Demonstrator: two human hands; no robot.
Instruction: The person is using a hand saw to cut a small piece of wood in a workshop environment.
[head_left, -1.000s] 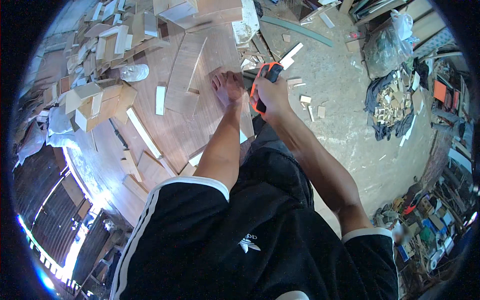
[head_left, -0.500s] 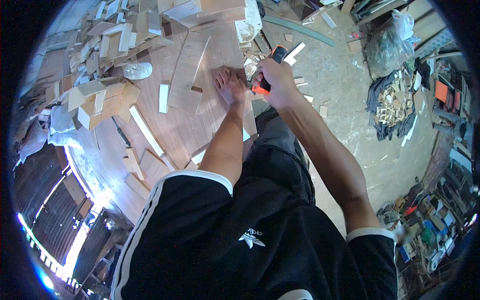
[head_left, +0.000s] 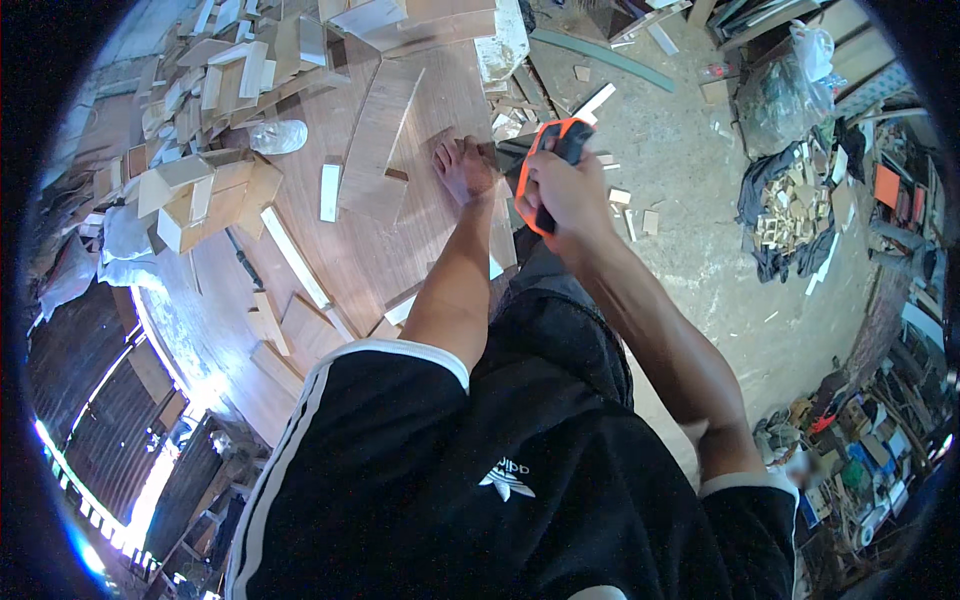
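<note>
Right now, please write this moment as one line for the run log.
left hand: open, resting on wooden table | right hand: gripping orange-and-black saw handle | nearby: white strip on the table

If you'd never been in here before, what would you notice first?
Probably the bright orange-and-black saw handle in the right hand, just beyond the right edge of the wood-grain work surface. Next might come the jumbled wooden pieces at upper left, then the dark cloth full of small wood scraps on the floor at right.
</note>
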